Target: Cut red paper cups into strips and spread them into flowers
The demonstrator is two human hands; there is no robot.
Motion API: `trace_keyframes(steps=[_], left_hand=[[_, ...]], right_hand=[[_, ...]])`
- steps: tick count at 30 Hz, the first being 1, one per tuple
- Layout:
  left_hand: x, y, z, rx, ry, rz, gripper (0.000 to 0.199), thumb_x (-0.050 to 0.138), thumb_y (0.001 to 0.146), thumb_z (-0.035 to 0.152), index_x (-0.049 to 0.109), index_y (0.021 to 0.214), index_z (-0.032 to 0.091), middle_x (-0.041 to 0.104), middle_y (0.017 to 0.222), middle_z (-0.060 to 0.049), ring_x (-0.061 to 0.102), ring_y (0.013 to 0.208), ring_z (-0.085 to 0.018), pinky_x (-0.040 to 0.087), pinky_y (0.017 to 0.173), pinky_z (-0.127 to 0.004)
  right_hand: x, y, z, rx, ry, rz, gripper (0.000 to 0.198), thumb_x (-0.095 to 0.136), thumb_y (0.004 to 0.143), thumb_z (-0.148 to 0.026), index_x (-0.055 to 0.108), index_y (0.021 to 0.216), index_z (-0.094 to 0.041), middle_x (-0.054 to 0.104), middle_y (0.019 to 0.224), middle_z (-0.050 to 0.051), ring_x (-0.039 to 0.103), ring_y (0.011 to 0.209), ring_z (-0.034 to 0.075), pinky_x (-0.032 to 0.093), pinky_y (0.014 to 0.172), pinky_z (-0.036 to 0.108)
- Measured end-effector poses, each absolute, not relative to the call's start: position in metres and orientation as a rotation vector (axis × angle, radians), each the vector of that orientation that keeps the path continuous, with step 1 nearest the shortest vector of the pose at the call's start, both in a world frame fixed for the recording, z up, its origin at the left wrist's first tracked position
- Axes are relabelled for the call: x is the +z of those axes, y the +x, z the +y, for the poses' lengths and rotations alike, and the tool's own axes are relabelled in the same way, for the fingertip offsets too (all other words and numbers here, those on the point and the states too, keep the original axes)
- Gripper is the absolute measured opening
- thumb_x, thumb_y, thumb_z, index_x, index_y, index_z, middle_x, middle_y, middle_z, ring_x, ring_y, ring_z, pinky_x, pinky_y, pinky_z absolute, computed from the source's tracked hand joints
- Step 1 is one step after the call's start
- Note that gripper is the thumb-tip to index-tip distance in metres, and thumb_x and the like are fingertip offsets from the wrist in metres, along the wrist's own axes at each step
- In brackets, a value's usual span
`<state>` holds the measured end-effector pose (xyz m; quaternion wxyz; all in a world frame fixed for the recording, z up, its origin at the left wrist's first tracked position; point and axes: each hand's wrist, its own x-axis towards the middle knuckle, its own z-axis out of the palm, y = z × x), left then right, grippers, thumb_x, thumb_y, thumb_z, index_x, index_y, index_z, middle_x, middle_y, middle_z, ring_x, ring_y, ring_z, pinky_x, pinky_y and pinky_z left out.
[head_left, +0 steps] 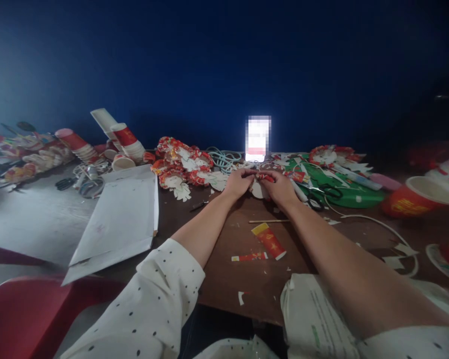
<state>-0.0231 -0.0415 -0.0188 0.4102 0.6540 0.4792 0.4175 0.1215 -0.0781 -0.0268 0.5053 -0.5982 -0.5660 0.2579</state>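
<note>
Both hands meet over the middle of the brown table, on a small red-and-white paper piece that looks cut from a paper cup. My left hand is closed on its left side. From the right, my right hand pinches its red upper part. Fingers hide much of the piece. Closer to me lie a red paper piece with a yellow end, a narrow red strip and a thin wooden stick. Black-handled scissors rest to the right.
Red-and-white paper craft shapes are heaped at the back left, near stacked paper cups. A lit phone stands behind my hands. White boards lie left; a green sheet and a red cup are right.
</note>
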Motion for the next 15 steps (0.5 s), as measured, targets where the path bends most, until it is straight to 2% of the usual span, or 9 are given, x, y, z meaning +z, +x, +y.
trace_keyframes(steps=[8,15], left_hand=[[-0.0148,-0.0242,-0.0427,0.97,1.65,1.255,0.027,0.057,0.076,0.018,0.074,0.097,0.016,0.072,0.076,-0.003,0.063,0.069,-0.014,0.049,0.072,-0.026],[-0.0144,-0.0256,-0.0423,0.947,1.682,1.152,0.03,0.058,0.078,0.021,0.073,0.103,0.019,0.073,0.085,-0.002,0.064,0.077,-0.013,0.049,0.077,-0.025]], right_hand=[[-0.0206,0.1209,-0.0812,0.727,-1.463,-1.301,0.027,0.066,0.071,-0.027,0.073,0.096,-0.02,0.073,0.081,0.003,0.064,0.068,0.017,0.05,0.061,0.027],[-0.0239,0.1213,-0.079,0.74,-1.449,-1.283,0.027,0.065,0.071,-0.027,0.072,0.096,-0.019,0.073,0.081,0.003,0.063,0.066,0.017,0.05,0.061,0.028]])
